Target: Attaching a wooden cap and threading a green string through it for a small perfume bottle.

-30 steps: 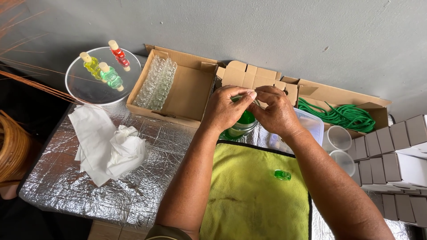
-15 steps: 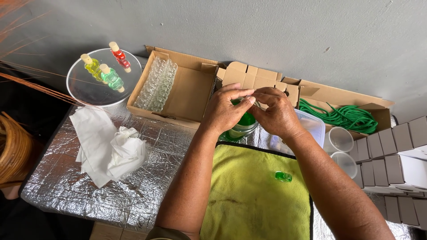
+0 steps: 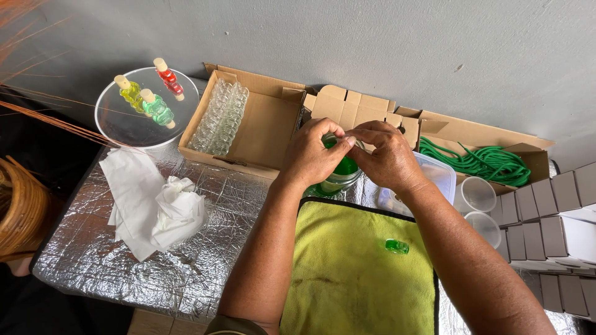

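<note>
Fingertips of the left hand [image 3: 313, 155] and right hand [image 3: 385, 155] meet, pinching a small item hidden between them, above a green-filled glass container [image 3: 338, 177], beyond a yellow cloth [image 3: 347, 279] on a foil-covered table [image 3: 124, 267] against a grey wall [image 3: 372, 43].

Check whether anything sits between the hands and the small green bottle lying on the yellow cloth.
Nothing visible does. The small green bottle lies alone on the yellow cloth, and bare cloth separates it from the left hand and right hand.
</note>
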